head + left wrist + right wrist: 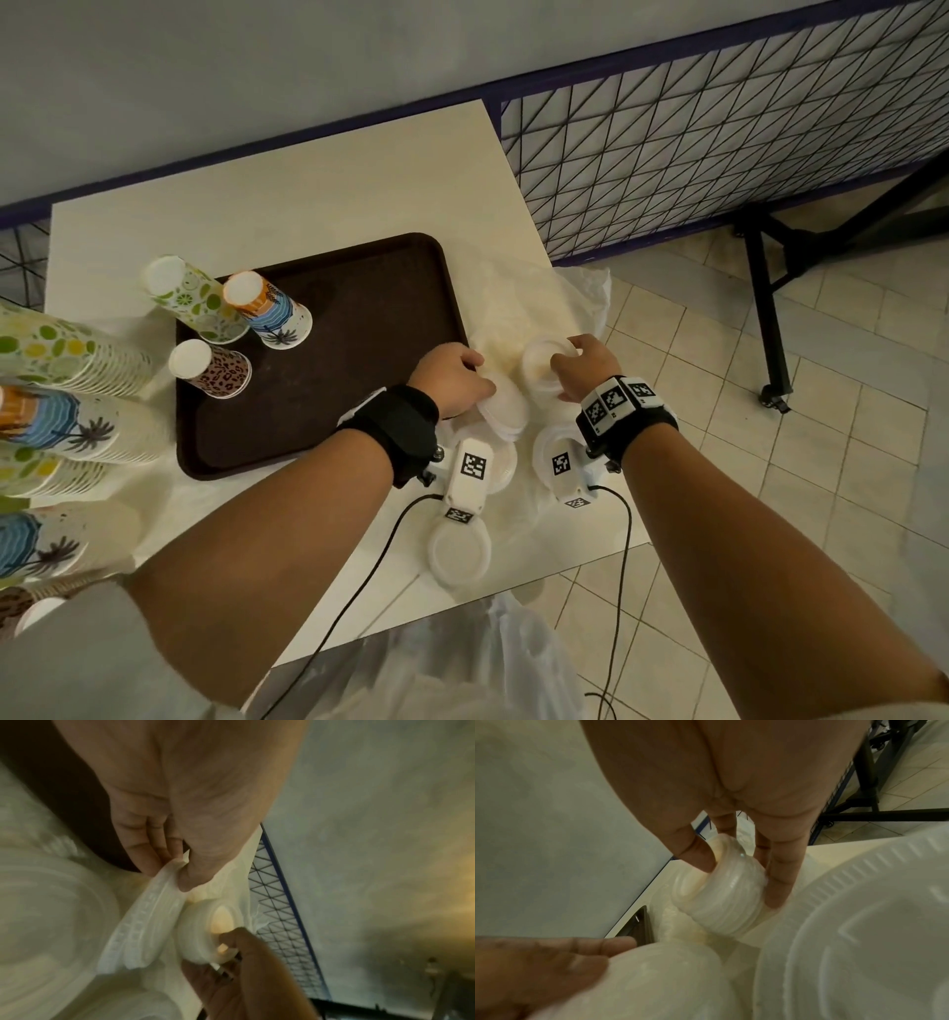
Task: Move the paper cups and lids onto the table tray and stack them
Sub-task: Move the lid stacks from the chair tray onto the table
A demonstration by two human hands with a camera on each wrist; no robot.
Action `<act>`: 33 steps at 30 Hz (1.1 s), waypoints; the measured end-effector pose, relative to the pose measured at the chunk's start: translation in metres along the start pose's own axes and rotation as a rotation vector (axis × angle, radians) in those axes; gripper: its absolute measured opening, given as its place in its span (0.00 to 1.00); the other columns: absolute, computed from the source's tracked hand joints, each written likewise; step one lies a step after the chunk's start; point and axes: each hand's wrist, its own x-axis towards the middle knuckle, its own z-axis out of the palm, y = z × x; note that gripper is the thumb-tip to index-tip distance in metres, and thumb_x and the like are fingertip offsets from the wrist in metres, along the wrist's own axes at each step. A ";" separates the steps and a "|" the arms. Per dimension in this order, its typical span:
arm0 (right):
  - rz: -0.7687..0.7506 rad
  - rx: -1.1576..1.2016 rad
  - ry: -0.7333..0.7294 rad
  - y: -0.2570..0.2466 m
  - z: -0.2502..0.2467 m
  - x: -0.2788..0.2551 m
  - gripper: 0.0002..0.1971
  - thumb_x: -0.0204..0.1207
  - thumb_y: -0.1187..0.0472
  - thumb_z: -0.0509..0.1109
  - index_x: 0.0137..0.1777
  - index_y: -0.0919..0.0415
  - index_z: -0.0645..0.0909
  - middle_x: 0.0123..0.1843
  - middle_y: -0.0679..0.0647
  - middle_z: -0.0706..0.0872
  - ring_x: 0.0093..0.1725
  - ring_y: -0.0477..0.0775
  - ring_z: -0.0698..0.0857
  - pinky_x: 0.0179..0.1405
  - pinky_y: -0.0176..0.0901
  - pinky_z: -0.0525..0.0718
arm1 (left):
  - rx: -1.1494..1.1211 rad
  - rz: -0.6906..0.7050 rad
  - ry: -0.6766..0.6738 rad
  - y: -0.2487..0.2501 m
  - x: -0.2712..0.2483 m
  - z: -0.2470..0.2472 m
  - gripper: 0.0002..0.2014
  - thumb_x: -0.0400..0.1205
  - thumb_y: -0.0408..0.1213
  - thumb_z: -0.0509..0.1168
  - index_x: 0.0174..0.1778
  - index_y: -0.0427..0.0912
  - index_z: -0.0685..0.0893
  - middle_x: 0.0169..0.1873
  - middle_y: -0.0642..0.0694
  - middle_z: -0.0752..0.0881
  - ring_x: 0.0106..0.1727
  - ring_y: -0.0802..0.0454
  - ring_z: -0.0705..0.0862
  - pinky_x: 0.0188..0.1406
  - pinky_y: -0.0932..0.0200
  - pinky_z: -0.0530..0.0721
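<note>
A brown tray point(369, 329) lies on the cream table. Three printed paper cups stand upside down on its left part: a lime one point(192, 298), an orange-and-blue one point(269, 311), a leopard one point(213, 370). Right of the tray, my left hand point(454, 380) pinches a tilted stack of white lids point(503, 411) point(144, 927). My right hand point(580, 367) grips another stack of white lids point(547, 365) point(721, 892), thumb and fingers round its sides. More loose lids point(459, 552) lie under the wrists.
Long sleeves of stacked printed cups point(61, 390) lie at the table's left edge. Clear plastic wrap point(554, 298) spreads under the lids and another bag point(462, 663) hangs at the near edge. A wire-mesh partition point(719, 154) stands behind; tiled floor is to the right.
</note>
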 end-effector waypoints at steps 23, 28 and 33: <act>-0.433 -0.528 0.220 -0.025 0.000 -0.083 0.20 0.78 0.63 0.64 0.71 0.59 0.74 0.67 0.59 0.73 0.66 0.65 0.73 0.64 0.53 0.78 | 0.331 0.247 -0.071 -0.059 -0.046 -0.007 0.21 0.83 0.37 0.74 0.72 0.43 0.83 0.62 0.45 0.86 0.61 0.49 0.86 0.64 0.59 0.81; -0.423 -0.593 -0.043 -0.005 0.016 -0.159 0.10 0.84 0.55 0.65 0.61 0.57 0.76 0.52 0.54 0.82 0.47 0.54 0.82 0.47 0.46 0.83 | 0.346 0.245 -0.046 -0.065 -0.046 -0.004 0.24 0.83 0.41 0.75 0.74 0.46 0.81 0.64 0.46 0.85 0.61 0.49 0.86 0.67 0.55 0.82; -0.403 -0.663 -0.064 0.029 0.054 -0.166 0.15 0.84 0.60 0.64 0.68 0.60 0.71 0.59 0.57 0.79 0.51 0.58 0.84 0.45 0.43 0.79 | 0.327 0.251 -0.031 -0.070 -0.047 0.003 0.24 0.82 0.43 0.76 0.74 0.46 0.82 0.63 0.47 0.88 0.59 0.51 0.87 0.63 0.58 0.83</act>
